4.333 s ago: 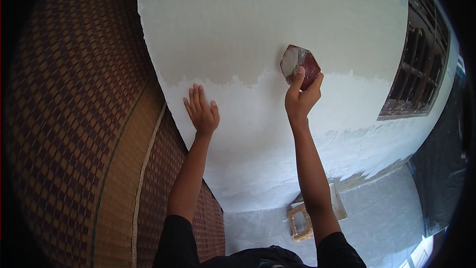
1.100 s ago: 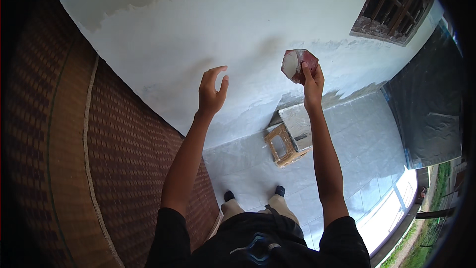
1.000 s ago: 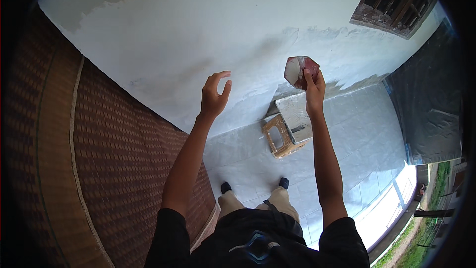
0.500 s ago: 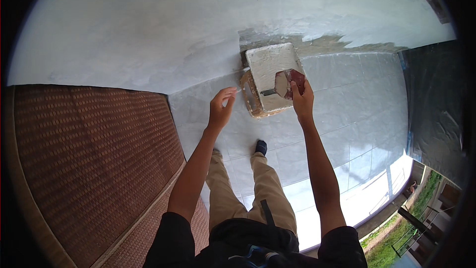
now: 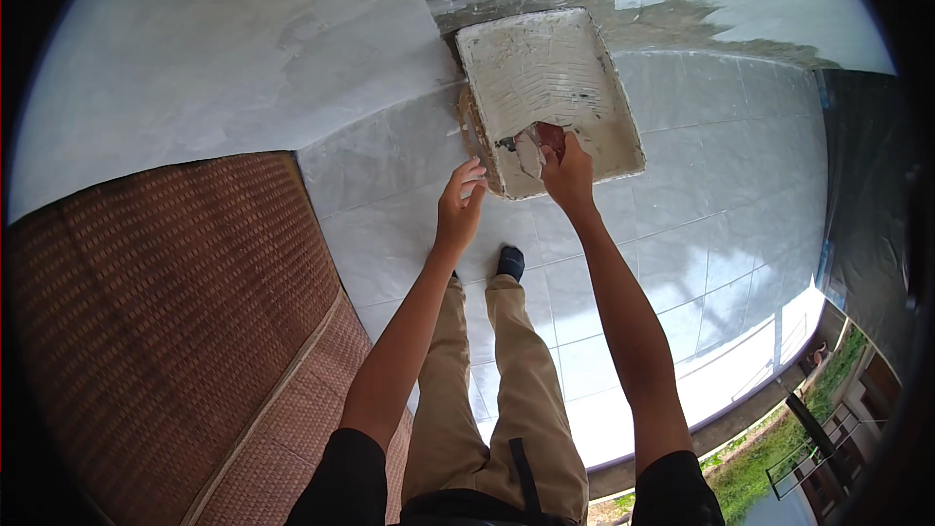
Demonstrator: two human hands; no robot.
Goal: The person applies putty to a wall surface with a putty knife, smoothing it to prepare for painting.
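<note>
Head camera: the right hand (image 5: 570, 170) is closed around a dark red plate (image 5: 551, 136), gripping it at its right side; whitish paste covers the plate's left part. The plate is over the near end of a white, paste-smeared tray (image 5: 617, 90); whether the two touch, I cannot tell. The left hand (image 5: 461, 203) holds nothing, its fingers loosely bent and the thumb a little apart, just beside the tray's near left corner. Under the tray, a brown stool (image 5: 474, 131) shows along the left side. It stands on the grey tiled floor (image 5: 682, 190), close to the patchy white wall (image 5: 243, 68). A brown woven mat (image 5: 175, 302) rises at left.
</note>
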